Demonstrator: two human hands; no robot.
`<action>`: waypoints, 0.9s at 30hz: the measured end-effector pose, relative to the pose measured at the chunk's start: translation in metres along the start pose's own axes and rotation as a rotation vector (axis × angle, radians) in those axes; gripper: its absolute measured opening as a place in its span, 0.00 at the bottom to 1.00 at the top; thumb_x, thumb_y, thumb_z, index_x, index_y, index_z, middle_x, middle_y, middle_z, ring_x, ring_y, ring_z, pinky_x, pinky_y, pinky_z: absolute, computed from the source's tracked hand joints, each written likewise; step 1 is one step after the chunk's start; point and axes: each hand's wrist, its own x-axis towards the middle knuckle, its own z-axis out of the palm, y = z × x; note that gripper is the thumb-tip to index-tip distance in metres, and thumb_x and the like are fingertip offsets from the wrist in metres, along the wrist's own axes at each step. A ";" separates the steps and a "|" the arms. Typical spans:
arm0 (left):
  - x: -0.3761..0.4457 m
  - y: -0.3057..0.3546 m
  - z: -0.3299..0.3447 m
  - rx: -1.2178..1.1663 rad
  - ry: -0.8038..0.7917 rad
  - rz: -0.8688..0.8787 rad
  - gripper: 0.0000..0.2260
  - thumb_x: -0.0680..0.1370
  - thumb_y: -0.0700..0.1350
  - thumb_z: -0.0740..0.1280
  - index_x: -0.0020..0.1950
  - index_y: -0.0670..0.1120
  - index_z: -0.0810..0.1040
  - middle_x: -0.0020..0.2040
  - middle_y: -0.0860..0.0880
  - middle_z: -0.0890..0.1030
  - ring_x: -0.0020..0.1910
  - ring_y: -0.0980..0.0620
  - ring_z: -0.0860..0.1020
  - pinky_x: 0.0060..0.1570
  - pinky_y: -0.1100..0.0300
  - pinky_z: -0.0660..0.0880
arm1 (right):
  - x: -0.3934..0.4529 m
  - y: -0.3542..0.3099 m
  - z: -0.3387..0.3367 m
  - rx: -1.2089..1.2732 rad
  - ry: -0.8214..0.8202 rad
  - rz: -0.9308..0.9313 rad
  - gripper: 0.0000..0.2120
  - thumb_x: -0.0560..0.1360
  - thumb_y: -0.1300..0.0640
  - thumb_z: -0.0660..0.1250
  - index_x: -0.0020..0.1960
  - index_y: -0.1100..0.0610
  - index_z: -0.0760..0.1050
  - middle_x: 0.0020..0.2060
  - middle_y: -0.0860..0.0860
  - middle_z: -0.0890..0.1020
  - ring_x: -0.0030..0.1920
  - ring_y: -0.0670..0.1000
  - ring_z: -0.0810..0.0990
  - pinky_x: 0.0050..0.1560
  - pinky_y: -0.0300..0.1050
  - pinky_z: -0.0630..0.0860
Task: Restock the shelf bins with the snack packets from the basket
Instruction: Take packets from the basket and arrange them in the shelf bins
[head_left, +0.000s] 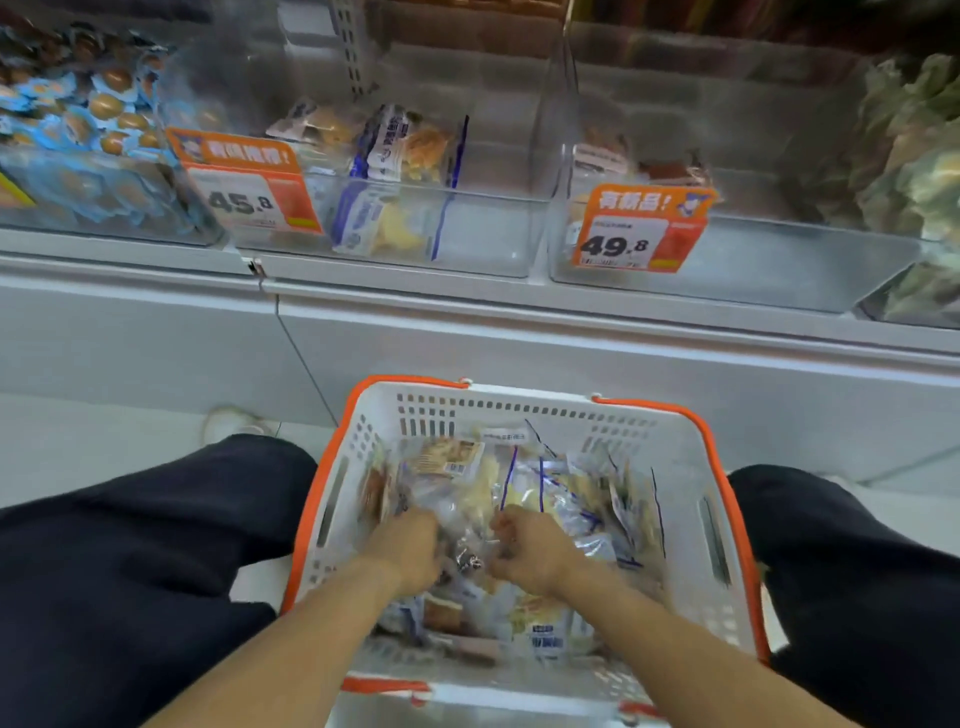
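Observation:
A white basket with orange rim and handles sits on the floor between my knees, filled with several clear snack packets. Both hands are down inside it. My left hand and my right hand have their fingers curled into the pile of packets at the basket's middle; the frame is blurred, so which packet each grips cannot be made out. On the shelf above, a clear middle bin holds a few blue-and-white packets. The clear bin to its right is nearly bare, with a few packets at its back left.
A bin of blue packets stands at the far left and a bin of greenish packets at the far right. Orange price tags read 45.8 and 49.8. My dark-trousered legs flank the basket; a white shoe rests by the shelf base.

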 end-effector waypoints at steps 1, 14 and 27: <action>0.000 -0.001 0.012 -0.003 0.021 -0.019 0.12 0.76 0.48 0.65 0.58 0.46 0.74 0.53 0.46 0.78 0.54 0.44 0.78 0.53 0.52 0.76 | 0.000 0.002 0.007 0.008 0.007 0.009 0.17 0.73 0.52 0.74 0.57 0.57 0.73 0.43 0.49 0.77 0.41 0.49 0.76 0.44 0.43 0.76; -0.001 0.021 0.012 -0.472 0.278 -0.150 0.07 0.78 0.47 0.67 0.54 0.48 0.72 0.49 0.52 0.77 0.49 0.53 0.77 0.51 0.56 0.75 | -0.004 -0.018 -0.010 0.253 0.071 0.054 0.08 0.76 0.63 0.63 0.41 0.52 0.75 0.39 0.48 0.81 0.41 0.48 0.80 0.44 0.43 0.79; -0.024 0.089 -0.075 -1.071 0.194 0.115 0.11 0.81 0.44 0.65 0.61 0.43 0.79 0.52 0.45 0.85 0.50 0.47 0.83 0.54 0.53 0.80 | -0.081 -0.047 -0.159 0.859 0.222 -0.106 0.04 0.81 0.63 0.64 0.47 0.61 0.74 0.34 0.55 0.83 0.37 0.59 0.79 0.49 0.54 0.80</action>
